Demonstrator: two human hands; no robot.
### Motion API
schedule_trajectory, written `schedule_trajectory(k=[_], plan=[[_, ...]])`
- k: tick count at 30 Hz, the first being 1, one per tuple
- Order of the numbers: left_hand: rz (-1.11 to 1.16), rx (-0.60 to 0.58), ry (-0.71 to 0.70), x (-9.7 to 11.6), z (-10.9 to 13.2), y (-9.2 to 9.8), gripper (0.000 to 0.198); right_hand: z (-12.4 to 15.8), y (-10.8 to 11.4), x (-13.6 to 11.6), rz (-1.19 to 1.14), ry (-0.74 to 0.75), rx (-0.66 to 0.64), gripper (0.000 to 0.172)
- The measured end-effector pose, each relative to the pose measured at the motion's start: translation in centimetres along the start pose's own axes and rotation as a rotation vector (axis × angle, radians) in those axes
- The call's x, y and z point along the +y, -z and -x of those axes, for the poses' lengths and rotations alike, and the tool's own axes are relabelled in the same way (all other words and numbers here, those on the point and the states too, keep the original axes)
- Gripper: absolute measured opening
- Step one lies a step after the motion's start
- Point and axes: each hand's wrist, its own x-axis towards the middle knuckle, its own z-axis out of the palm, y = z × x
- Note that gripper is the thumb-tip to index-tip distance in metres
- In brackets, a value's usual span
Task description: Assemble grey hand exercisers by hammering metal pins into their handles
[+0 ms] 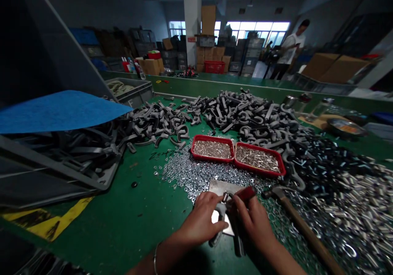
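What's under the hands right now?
A metal plate lies on the green table. The left hand, right hand and the lever parts they hold cover much of it; that part can't be seen.

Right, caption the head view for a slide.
Left hand holds a gray part over a metal plate, right hand alongside, red trays beyond.

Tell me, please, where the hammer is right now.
In the head view, the hammer lies at lower right, just right of the right hand, below the right red tray.

plate (216,187): shiny metal | hammer handle (309,234): matt wood | trays (211,158): glossy plastic | grey part (216,239): matt, perhaps metal
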Motion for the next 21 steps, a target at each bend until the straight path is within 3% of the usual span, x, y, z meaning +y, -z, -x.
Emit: schedule_trajectory(k=[4,8,15,21], plan=[[0.026,-0.007,0.016,0.25,0.17,0.19,0.057,-0.13,0.44,-0.54,0.064,0.051,-0.068,0.033],[0.044,-0.017,0.040,0.24,0.07,0.20,0.056,-0.59,0.64,-0.23,-0.057,-0.040,0.001,0.032],[0.032,-0.031,0.034,-0.28,0.00,0.22,0.057,-0.06,0.24,0.06,-0.307,-0.143,-0.029,0.031],[0.029,-0.011,0.016,-0.48,0.17,-0.01,0.059,-0.14,0.37,0.37,-0.243,-0.153,-0.017,0.032]])
